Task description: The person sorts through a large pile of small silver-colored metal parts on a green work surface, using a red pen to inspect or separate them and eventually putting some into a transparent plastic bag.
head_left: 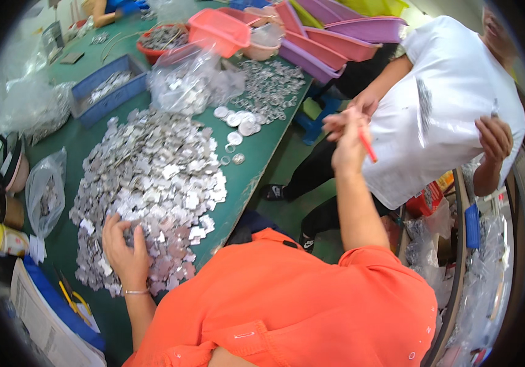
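Note:
My left hand (127, 249) rests on the near side of a big heap of small flat silvery metal pieces (155, 168). Its fingers are slightly bent and the thumb stands apart. Out to the right, off the table, my right hand (348, 136) is closed around a slim red pen (369, 149) that points down and to the right. A co-worker's hand (367, 103) meets or nearly touches my right hand; whether they touch, I cannot tell. That person wears a white top (440, 110), and their other hand (494, 139) is raised with bent fingers.
On the green table (247, 174) lie round discs (244, 125), many small rings (268, 85), a blue tray (109, 88) and clear plastic bags (183, 79). Coloured plastic bins (219, 30) stack at the back. Yellow-handled scissors (74, 300) lie at left. Shelves with bagged goods stand right.

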`<move>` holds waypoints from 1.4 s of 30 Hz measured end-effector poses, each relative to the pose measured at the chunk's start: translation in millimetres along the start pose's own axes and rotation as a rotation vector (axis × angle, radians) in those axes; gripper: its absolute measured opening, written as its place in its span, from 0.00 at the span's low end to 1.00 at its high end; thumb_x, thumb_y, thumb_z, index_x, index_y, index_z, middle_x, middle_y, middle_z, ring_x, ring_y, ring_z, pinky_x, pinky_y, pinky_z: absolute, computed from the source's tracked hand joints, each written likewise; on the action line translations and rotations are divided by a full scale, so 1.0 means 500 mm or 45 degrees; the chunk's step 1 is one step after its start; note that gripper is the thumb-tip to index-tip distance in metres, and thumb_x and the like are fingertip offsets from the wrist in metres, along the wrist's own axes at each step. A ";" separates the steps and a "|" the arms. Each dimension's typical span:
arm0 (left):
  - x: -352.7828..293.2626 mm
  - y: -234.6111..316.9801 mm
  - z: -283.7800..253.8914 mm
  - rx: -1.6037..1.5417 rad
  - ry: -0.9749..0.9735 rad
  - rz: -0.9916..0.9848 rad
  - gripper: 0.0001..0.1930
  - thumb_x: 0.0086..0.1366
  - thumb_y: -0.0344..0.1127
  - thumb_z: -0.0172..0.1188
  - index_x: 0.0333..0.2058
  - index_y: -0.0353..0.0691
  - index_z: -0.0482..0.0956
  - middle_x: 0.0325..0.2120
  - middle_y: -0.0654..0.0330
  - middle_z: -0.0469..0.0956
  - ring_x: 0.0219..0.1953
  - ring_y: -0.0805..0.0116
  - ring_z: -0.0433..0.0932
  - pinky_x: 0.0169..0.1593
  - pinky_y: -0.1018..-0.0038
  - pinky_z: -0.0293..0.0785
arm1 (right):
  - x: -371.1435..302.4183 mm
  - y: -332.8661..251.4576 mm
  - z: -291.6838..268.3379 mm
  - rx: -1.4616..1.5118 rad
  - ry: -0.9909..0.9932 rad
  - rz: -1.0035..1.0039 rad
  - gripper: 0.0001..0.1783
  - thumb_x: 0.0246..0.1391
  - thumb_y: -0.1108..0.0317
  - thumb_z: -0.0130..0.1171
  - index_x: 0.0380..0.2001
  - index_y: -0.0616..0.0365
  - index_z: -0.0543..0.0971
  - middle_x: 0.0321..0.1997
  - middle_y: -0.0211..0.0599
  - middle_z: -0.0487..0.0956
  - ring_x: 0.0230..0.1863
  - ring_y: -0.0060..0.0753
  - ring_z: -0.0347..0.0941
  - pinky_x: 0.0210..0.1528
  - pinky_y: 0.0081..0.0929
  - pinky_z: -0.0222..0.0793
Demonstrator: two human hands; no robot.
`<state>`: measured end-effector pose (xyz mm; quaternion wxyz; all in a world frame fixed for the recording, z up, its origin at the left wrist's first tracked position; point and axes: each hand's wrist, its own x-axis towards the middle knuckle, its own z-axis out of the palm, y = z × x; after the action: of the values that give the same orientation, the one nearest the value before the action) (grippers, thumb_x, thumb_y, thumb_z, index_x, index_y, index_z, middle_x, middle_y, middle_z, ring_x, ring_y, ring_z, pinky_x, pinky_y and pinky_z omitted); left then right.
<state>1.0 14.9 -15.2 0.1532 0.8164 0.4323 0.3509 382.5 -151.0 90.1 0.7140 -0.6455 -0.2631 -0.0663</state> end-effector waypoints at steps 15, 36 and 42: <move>-0.008 -0.022 0.006 -0.001 -0.094 -0.044 0.09 0.57 0.32 0.55 0.33 0.33 0.71 0.49 0.47 0.68 0.54 0.50 0.64 0.56 0.62 0.58 | -0.025 -0.224 -0.188 0.926 0.061 -0.443 0.21 0.59 0.55 0.45 0.17 0.56 0.67 0.23 0.40 0.74 0.14 0.28 0.65 0.16 0.21 0.61; -0.007 -0.010 0.002 -0.064 -0.007 -0.006 0.09 0.52 0.31 0.58 0.30 0.36 0.70 0.45 0.45 0.70 0.53 0.45 0.64 0.55 0.58 0.58 | 0.021 -0.222 -0.240 1.303 0.017 -0.308 0.21 0.56 0.53 0.46 0.17 0.56 0.68 0.22 0.35 0.68 0.14 0.24 0.56 0.19 0.21 0.50; -0.001 -0.005 0.004 -0.036 0.039 0.033 0.10 0.49 0.33 0.60 0.27 0.38 0.68 0.44 0.48 0.71 0.51 0.47 0.66 0.54 0.58 0.58 | -0.028 -0.171 -0.068 0.712 -0.365 -0.225 0.31 0.58 0.41 0.37 0.23 0.61 0.71 0.16 0.30 0.63 0.14 0.24 0.56 0.16 0.18 0.51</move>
<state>0.7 15.9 -18.0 0.1535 0.8141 0.4191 0.3714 343.4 -200.4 158.7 0.8107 -0.4020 -0.4239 0.0385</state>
